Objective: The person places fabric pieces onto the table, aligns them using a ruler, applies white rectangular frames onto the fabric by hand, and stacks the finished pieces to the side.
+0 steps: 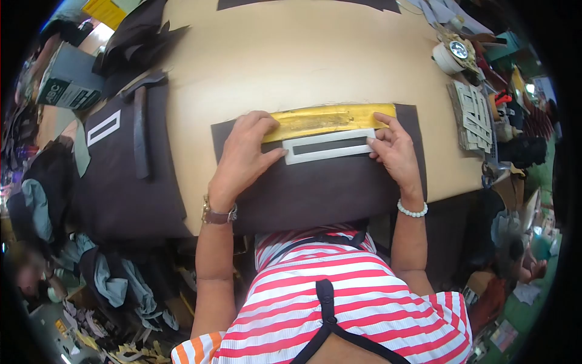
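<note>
A dark fabric piece point(303, 203) lies flat at the table's front edge. Across its upper part is a yellow strip point(330, 120) with worn, dark marks. Just below the strip lies a white rectangular frame point(327, 156) with a long slot, the dark cloth showing through. My left hand point(245, 151) has its fingers on the strip's left end and its thumb at the frame's left end, fingers apart. My right hand point(395, 148) holds the frame's right end between thumb and curled fingers, its index finger on the strip's right end.
On the left, dark cloth point(121, 194) carries another white frame point(104, 128) and a dark metal tool point(140, 133). A box point(70, 79) stands behind them. At the right edge are stacked pale templates point(471, 118) and a roll of tape point(447, 59). A blurred person point(27, 267) is at lower left.
</note>
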Tool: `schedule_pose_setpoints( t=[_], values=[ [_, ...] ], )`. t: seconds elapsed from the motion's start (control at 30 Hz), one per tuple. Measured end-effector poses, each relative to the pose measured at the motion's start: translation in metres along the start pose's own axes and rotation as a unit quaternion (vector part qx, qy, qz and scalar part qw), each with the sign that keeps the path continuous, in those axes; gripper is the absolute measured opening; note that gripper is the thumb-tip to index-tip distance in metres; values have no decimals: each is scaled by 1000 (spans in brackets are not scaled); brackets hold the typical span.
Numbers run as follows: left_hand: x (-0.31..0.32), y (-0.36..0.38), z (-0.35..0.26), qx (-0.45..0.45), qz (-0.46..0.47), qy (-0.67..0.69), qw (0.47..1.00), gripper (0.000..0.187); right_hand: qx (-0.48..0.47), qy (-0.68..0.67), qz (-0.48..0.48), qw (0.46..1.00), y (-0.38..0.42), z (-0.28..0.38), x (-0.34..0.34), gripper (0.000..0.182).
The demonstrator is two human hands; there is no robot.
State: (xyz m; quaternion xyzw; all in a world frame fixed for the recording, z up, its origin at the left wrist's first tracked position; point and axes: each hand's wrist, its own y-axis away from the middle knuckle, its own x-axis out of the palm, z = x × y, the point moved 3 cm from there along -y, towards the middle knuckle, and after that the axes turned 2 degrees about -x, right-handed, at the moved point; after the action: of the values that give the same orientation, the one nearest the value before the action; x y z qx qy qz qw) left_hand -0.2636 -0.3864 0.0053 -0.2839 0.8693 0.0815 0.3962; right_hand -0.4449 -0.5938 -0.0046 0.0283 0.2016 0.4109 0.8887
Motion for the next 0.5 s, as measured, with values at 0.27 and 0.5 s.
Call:
schedule_pose_setpoints(
  t=[0.27, 0.5],
  values=[
    [2, 1, -3, 0, -5, -1, 1000, 40, -29, 57, -99, 993, 12, -4, -4, 46],
    [1, 0, -3, -7, 8, 5, 1000, 40, -26, 58, -104, 993, 12, -4, -6, 48]
  ],
)
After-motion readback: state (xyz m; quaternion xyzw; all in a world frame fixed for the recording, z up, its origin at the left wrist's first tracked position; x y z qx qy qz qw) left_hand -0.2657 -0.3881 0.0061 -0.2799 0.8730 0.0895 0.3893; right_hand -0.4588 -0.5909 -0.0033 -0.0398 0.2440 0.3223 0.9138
